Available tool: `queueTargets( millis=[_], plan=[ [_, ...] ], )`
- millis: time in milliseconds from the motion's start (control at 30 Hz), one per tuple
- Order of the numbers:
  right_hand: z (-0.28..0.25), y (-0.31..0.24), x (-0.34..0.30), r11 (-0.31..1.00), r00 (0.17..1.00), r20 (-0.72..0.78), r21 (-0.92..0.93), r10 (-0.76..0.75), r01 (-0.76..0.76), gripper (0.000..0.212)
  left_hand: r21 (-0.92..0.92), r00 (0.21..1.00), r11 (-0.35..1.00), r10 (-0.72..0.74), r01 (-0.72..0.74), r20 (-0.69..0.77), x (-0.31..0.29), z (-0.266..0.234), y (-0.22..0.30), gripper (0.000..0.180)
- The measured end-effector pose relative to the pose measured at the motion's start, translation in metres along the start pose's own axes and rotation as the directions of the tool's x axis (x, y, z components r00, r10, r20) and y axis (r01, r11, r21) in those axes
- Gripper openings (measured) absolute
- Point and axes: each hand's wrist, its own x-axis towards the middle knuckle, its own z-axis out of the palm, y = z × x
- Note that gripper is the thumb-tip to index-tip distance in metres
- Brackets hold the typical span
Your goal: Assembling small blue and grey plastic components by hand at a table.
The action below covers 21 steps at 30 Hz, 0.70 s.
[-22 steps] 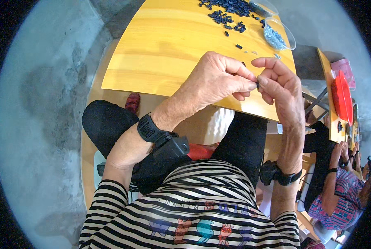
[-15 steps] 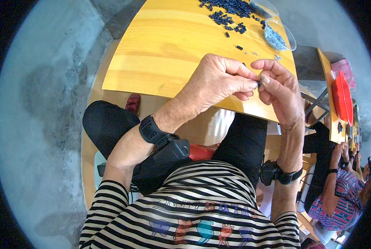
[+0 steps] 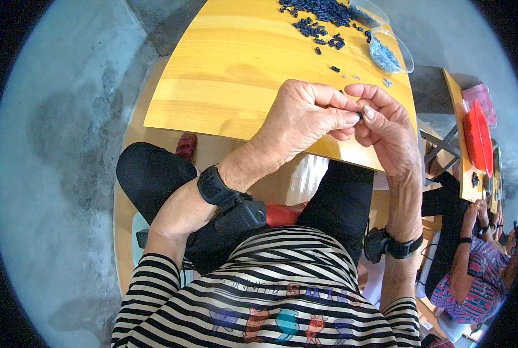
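Note:
Above the near right edge of the yellow table [image 3: 224, 69], my two hands meet. My left hand [image 3: 308, 113] pinches a small dark piece [image 3: 360, 116] between thumb and forefinger. My right hand [image 3: 392, 127] has its thumb against the same piece, its fingers curled around behind. Most of the piece is covered by the fingertips, so its exact kind cannot be made out. Beyond the hands, a few loose dark blue pieces [image 3: 335, 68] and tiny clear bits [image 3: 388, 83] lie on the wood.
At the far side a heap of dark blue small parts [image 3: 322, 11] spreads over the table. A clear round tub [image 3: 406, 55] of light blue bits stands at the right edge, with another tub [image 3: 375, 8] behind. Further right, a co-worker [image 3: 473, 272] sits by a table with a red basin [image 3: 478, 139].
Both hands remain together at the small dark piece. The right hand's fingers have shifted slightly left and closer to the left hand.

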Motion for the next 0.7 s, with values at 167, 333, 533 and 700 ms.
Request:
queueTargets(
  millis=[167, 333, 533, 700],
  plan=[
    [0.006, 0.001, 0.008, 0.999, 1.000, -0.008, -0.044, 0.004, -0.005, 0.025, 0.026, 0.996, 0.997, 0.067, -0.066, -0.056, 0.002, -0.002, -0.006, 0.016],
    [0.006, 0.003, 0.018, 0.994, 0.999, 0.034, 0.110, 0.016, -0.019, 0.023, -0.030, 0.996, 0.997, 0.075, -0.077, -0.055, 0.009, -0.006, -0.005, 0.017],
    [0.000, 0.006, 0.016, 0.938, 0.989, 0.144, 0.345, -0.033, -0.019, 0.027, -0.065, 0.997, 0.995, 0.070, -0.071, -0.025, 0.007, -0.010, 0.002, 0.018],
    [0.006, -0.003, 0.013, 0.988, 0.994, 0.088, 0.144, -0.064, 0.051, 0.027, -0.030, 0.995, 0.995, 0.094, -0.095, -0.036, 0.006, -0.012, 0.005, 0.017]
  ],
)
